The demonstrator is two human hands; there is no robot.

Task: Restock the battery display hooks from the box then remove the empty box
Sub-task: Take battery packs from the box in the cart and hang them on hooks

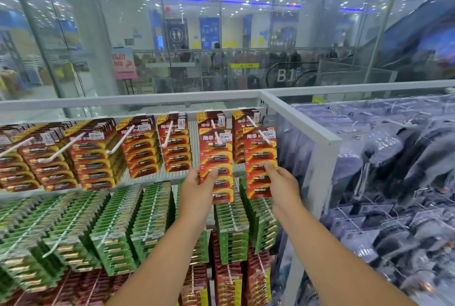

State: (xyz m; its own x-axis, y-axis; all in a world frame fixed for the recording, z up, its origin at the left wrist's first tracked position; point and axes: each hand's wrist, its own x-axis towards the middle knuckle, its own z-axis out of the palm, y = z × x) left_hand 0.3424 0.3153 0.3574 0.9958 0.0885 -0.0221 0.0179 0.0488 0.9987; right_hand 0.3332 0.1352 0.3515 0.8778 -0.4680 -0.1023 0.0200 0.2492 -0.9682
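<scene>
Both hands are up at the top row of red packs, far right of the display; the left hand [197,188] grips a red pack [216,165] by its lower left edge, thumb across the front; the right hand [280,183] grips a second pack [261,161] the same way, low on the card. Each pack seems threaded on the tip of a white hook: the left hook [216,133] and the right hook [258,129], each with a short stack already hanging behind; whether the holes are fully over the tips is hard to tell. The box is not in view.

To do this step well, I judge each card should be kept square to its hook and slid straight back until it meets the stack; a low grip lets the top swing, so push gently and evenly; a tilted card may tear at the hole or catch on the upturned tip. Green packs [123,227] hang in the row below.
</scene>
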